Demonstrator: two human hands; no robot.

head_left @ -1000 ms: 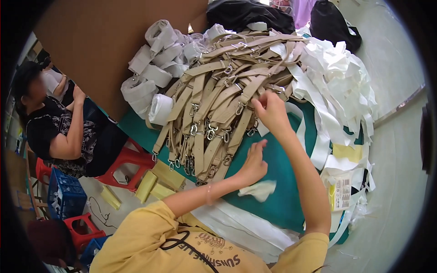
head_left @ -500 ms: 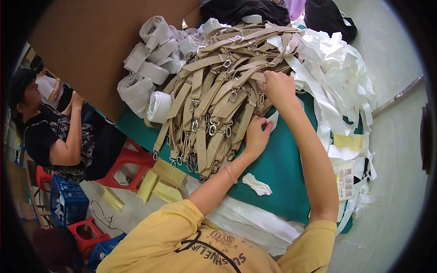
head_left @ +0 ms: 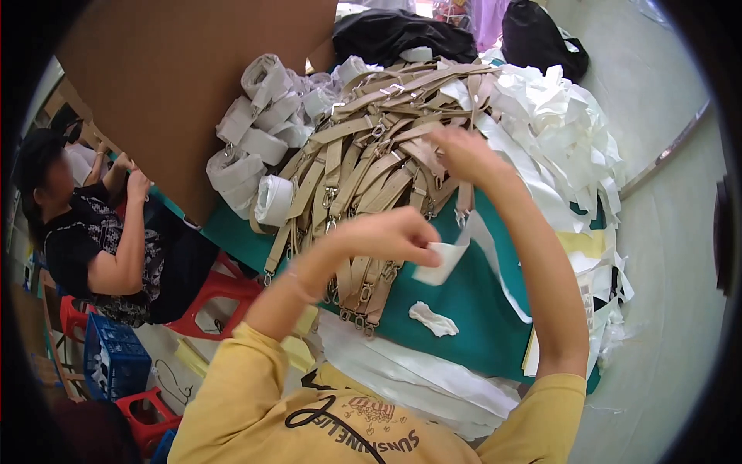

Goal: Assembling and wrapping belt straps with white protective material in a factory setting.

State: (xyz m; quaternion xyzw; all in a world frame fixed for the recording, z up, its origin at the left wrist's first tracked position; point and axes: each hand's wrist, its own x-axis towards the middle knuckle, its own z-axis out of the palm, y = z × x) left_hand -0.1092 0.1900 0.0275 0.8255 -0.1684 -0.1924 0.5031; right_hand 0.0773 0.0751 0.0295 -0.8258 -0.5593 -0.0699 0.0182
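Observation:
A large heap of beige straps (head_left: 359, 166) with metal swivel clasps lies on the green tabletop (head_left: 492, 267). My left hand (head_left: 398, 236), slightly blurred, is closed with thumb and fingers pinching a white paper strip (head_left: 439, 267) in front of the heap. From there the strip rises to a clasp (head_left: 464, 215) and its other part hangs down to the right. Over the heap's right side my right hand (head_left: 468, 157) is closed on a beige strap, whose clasp end hangs below the hand. Motion blurs its fingertips.
Rolled white-wrapped bundles (head_left: 239, 178) stand left of the heap beside a brown cardboard panel (head_left: 185, 85). Crumpled white paper strips (head_left: 560, 131) pile up on the right. A white scrap (head_left: 433, 319) lies near the front edge. A seated person (head_left: 100, 232) is at far left.
My left hand has moved left and toward me, drawing out the white paper strip. My right hand has shifted slightly left, and a strap's clasp end now hangs under it.

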